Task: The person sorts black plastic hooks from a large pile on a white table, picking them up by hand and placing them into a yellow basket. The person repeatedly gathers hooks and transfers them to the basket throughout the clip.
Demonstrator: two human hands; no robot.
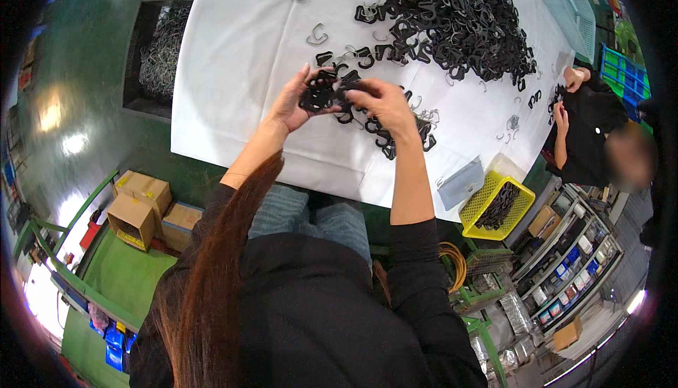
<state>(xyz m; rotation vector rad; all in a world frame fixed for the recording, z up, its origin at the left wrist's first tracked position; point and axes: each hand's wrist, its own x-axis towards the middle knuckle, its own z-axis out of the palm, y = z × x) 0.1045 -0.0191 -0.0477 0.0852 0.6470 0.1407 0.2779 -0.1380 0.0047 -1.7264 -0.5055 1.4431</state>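
Note:
My left hand (288, 105) is cupped around a bunch of small black hook-shaped clips (319, 97) above the white-covered table (240, 84). From the right, my right hand (387, 109) closes its fingers on a black clip at the edge of that bunch; motion blurs the fingertips a little. Just beneath and beside my right hand lie more black clips (385, 140), mixed with thin silver wire clips (428, 116). A large heap of black clips (459, 24) spreads over the far side of the table.
A co-worker's hands (562, 116) handle black clips at the table's right edge. A yellow basket (522, 211) with dark pieces stands at the near right corner, beside a clear plastic bag (460, 184). A crate of silver wire pieces (162, 59) lies left of the table.

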